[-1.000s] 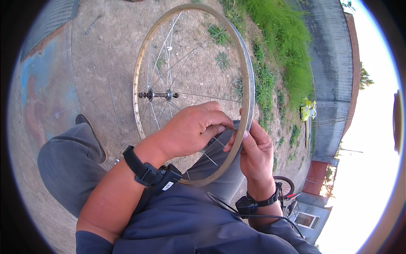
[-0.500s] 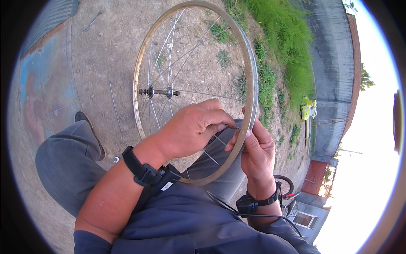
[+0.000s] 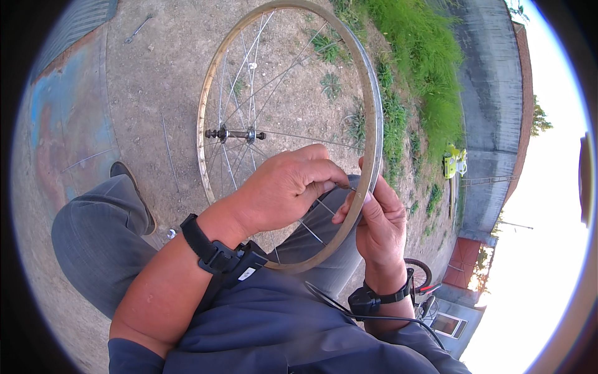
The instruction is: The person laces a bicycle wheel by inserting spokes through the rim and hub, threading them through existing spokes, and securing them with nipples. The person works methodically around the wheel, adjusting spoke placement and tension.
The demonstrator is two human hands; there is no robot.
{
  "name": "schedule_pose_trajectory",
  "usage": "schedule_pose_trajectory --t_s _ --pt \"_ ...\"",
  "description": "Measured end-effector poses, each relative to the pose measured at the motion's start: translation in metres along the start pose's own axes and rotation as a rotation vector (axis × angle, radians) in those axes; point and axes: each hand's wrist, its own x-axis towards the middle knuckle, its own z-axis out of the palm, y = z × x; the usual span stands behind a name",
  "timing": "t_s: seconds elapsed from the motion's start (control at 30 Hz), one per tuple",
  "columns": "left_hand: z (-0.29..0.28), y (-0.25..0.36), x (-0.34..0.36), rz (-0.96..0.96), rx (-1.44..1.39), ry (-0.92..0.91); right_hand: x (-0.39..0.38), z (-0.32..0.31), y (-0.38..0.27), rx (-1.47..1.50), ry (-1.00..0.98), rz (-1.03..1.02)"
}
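A bicycle wheel rim [image 3: 367,87] without a tyre, worn and dull, stands tilted in front of me, laced with thin spokes round a metal hub [image 3: 240,134]. My left hand [image 3: 291,190] reaches across the spokes, thumb and forefinger pinched on a spoke [image 3: 352,189] at the rim's right side; the exact end they hold is small. My right hand [image 3: 380,224] grips the rim from outside at the same spot, its thumb on the rim and fingertips showing inside it. Black straps with small devices circle both wrists. My grey-trousered legs [image 3: 93,230] are bent beneath the wheel.
Loose spokes [image 3: 169,153] and a wrench [image 3: 137,30] lie on the dirt, with a small shiny metal piece [image 3: 171,234] by my left knee. A painted metal sheet [image 3: 62,112] is at left. Weeds, a concrete wall [image 3: 492,106], a green-yellow object [image 3: 453,161] and a bicycle [image 3: 420,274] are at right.
The wheel's upper part and both hands have shifted slightly up and to the right. Both hands keep their grip at the same place on the rim.
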Motion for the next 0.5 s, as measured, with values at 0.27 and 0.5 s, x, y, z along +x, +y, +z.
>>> schedule_pose_trajectory --t_s 0.27,0.5 --pt "-0.0006 0.0003 -0.0004 -0.013 -0.014 -0.003 0.0001 0.0000 -0.0004 0.000 -0.004 0.011" --pt "-0.0011 -0.0005 0.0001 0.008 -0.003 0.001 0.0000 0.0007 0.0002 0.010 0.008 0.010"
